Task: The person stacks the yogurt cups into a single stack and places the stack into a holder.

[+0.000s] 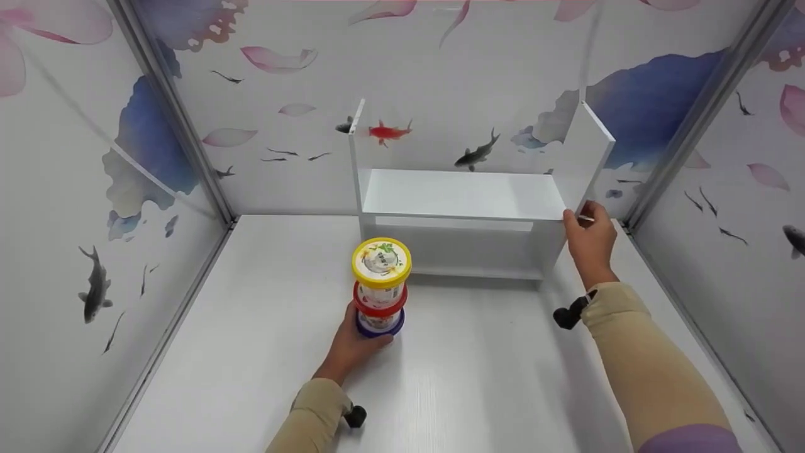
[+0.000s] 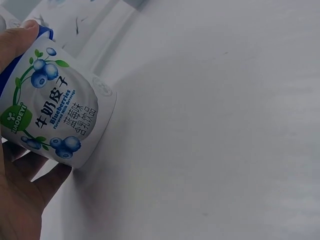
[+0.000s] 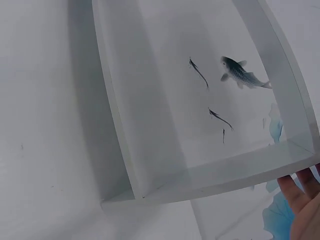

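My left hand [image 1: 354, 345] holds a stack of three round lidded cups by the lowest one. That cup has a blue lid [image 1: 380, 326]; in the left wrist view its white blueberry milk drink cup [image 2: 60, 102] shows printed berries, with fingers curled under and the thumb over the lid. Above sit a red-lidded cup [image 1: 380, 305] and a yellow-lidded cup [image 1: 382, 261]. Whether the stack touches the table cannot be told. My right hand [image 1: 591, 242] grips the right side panel of a white shelf [image 1: 465, 194] at its middle board's height; some fingers are hidden behind it.
The shelf stands on a white table [image 1: 465, 371] towards the back, with an upper and a lower board between two upright sides. Panels printed with fish and petals enclose the table, such as the back wall [image 1: 402, 69]. Metal posts [image 1: 179, 119] mark the corners.
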Tool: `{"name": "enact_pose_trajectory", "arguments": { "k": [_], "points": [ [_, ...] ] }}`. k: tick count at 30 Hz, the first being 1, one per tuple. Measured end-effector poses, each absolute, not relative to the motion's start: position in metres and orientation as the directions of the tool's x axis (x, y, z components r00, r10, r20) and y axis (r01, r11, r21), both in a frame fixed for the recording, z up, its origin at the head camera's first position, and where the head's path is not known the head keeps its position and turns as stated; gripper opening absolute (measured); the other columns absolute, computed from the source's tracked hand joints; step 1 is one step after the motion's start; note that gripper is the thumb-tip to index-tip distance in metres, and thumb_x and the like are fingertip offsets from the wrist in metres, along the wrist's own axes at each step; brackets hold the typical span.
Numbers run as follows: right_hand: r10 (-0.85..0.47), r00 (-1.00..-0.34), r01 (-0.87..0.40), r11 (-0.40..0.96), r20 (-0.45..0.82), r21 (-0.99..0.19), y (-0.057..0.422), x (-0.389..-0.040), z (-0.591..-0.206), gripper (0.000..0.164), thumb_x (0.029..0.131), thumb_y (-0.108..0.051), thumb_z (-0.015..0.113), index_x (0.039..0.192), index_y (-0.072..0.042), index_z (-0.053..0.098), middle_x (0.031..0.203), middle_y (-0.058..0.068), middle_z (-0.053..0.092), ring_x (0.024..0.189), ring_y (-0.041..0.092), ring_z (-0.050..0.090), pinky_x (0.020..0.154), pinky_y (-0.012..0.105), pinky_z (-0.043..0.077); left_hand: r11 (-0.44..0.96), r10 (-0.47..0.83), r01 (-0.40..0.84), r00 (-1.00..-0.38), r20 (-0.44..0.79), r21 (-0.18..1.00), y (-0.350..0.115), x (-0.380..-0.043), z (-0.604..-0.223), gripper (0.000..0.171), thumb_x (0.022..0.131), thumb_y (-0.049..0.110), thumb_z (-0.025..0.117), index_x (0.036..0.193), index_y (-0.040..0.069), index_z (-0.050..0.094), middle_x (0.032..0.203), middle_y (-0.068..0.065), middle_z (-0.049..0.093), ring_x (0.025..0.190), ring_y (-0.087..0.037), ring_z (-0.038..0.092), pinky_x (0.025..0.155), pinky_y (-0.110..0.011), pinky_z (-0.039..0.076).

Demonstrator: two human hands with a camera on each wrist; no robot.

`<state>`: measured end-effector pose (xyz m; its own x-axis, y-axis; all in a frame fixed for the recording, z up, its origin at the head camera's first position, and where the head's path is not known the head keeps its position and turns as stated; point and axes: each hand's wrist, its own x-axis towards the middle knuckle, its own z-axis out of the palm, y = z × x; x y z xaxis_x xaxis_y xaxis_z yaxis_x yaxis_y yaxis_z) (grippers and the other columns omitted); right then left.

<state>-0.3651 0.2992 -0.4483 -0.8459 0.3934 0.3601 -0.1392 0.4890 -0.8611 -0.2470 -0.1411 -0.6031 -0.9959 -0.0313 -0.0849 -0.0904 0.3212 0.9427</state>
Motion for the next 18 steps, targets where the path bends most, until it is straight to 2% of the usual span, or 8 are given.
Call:
{"name": "enact_pose_trajectory", "arguments": {
  "k": [9, 18],
  "points": [
    [0.454, -0.852, -0.063, 0.403, 0.259, -0.913, 0.297, -0.366, -0.448, 0.047, 0.099, -0.033, 0.059, 0.132, 0.000, 0.058, 0.131, 0.016, 0.060, 0.119, 0.026, 0.061, 0.100, 0.036, 0.053, 0.328, -0.063, -0.132, -0.991, -0.117, 0.936, -0.135, -0.250, -0.603, 0.113, 0.067, 0.034, 0.096, 0.157, 0.028, 0.026, 0.153, -0.004, 0.045, 0.142, -0.036, 0.040, 0.117, -0.062, 0.029],
    [0.455, -0.868, -0.011, 0.385, 0.200, -0.923, 0.296, -0.366, -0.450, 0.051, 0.100, -0.039, 0.056, 0.135, -0.001, 0.056, 0.133, 0.015, 0.058, 0.119, 0.023, 0.060, 0.097, 0.033, 0.053, 0.328, -0.035, -0.084, -0.996, -0.077, 0.941, -0.129, -0.257, -0.596, 0.113, 0.068, 0.033, 0.095, 0.157, 0.027, 0.026, 0.152, -0.005, 0.046, 0.141, -0.034, 0.042, 0.118, -0.060, 0.029]
  ]
}}
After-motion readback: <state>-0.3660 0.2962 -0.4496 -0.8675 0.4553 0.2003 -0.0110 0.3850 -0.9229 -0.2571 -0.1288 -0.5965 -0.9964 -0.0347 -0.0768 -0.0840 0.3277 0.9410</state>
